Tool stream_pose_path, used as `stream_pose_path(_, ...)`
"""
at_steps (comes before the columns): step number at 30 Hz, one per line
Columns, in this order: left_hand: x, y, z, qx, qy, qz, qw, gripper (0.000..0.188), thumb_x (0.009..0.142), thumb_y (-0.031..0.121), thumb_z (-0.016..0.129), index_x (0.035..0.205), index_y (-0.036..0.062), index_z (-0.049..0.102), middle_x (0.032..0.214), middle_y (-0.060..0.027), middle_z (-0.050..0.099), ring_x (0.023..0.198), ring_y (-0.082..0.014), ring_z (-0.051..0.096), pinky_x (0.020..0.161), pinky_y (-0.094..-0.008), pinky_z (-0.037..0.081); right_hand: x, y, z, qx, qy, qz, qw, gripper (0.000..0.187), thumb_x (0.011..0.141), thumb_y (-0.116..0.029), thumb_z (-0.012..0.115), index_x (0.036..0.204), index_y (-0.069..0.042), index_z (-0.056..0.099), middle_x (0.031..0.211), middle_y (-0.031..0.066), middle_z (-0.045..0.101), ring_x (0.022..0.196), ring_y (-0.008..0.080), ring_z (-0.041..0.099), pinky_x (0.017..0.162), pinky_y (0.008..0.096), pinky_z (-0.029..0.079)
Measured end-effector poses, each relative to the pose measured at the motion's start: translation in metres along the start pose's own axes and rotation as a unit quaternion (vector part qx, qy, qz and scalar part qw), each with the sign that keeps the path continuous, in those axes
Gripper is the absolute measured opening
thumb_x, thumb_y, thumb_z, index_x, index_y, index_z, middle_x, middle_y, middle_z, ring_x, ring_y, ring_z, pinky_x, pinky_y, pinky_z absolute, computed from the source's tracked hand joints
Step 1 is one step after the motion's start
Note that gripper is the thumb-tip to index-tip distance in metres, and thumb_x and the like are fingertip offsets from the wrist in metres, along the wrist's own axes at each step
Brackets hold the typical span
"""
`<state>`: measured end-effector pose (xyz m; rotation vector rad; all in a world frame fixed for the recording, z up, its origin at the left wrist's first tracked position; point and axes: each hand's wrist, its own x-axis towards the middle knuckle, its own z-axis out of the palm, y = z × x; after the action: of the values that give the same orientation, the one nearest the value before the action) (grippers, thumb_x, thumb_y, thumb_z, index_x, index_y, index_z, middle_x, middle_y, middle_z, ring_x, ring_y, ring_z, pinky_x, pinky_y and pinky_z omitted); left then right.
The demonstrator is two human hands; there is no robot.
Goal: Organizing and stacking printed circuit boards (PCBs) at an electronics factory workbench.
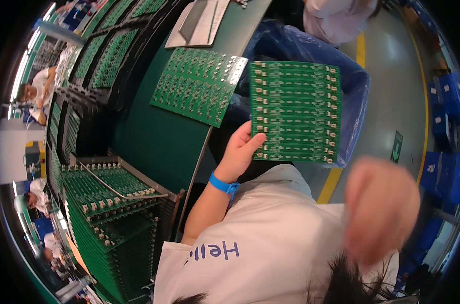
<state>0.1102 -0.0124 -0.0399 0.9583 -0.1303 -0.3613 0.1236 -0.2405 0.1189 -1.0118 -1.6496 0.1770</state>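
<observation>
A green circuit board panel (295,111) with rows of small white connectors along two sides is held up in front of me. My left hand (240,152), with a blue strap at its wrist, is closed on the panel's lower left edge, thumb on the face. Raised close on the right is my right hand (381,207), apart from the panel; motion smears its fingers. Another green panel (197,83) lies on the green table (154,137) just left of the held one.
A rack (113,202) stacked with green panels stands at lower left. Black trays (95,61) with boards line the far left. A bin lined with blue plastic (357,101) is behind the held panel. A person (336,17) sits beyond it. Blue crates (450,96) stand at right.
</observation>
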Motion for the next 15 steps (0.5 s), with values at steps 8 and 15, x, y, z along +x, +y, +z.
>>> stream_pose_path(8,-0.019,0.033,0.011,0.078,0.062,0.088,0.991,0.032,0.089,0.008,0.048,0.119,-0.0025,0.043,0.111,-0.0081,0.054,0.098,-0.012,0.052,0.086,-0.026,0.041,0.075,0.005,0.048,0.245,0.157,-0.118,0.949,0.016,0.084,-0.011,0.048,0.075,-0.01,0.062,0.083,0.0045,0.062,0.063,0.0142,0.056,0.056,0.0262,0.036)
stream_pose_path(15,-0.032,0.04,0.011,-0.022,0.174,0.217,0.96,0.03,0.087,0.005,0.045,0.116,-0.0027,0.043,0.111,-0.0112,0.054,0.097,-0.015,0.054,0.085,-0.0277,0.043,0.051,0.036,0.024,0.272,-0.128,0.005,0.954,0.018,0.085,-0.021,0.05,0.09,-0.006,0.059,0.096,0.0099,0.059,0.081,0.0225,0.057,0.065,0.0299,0.045)
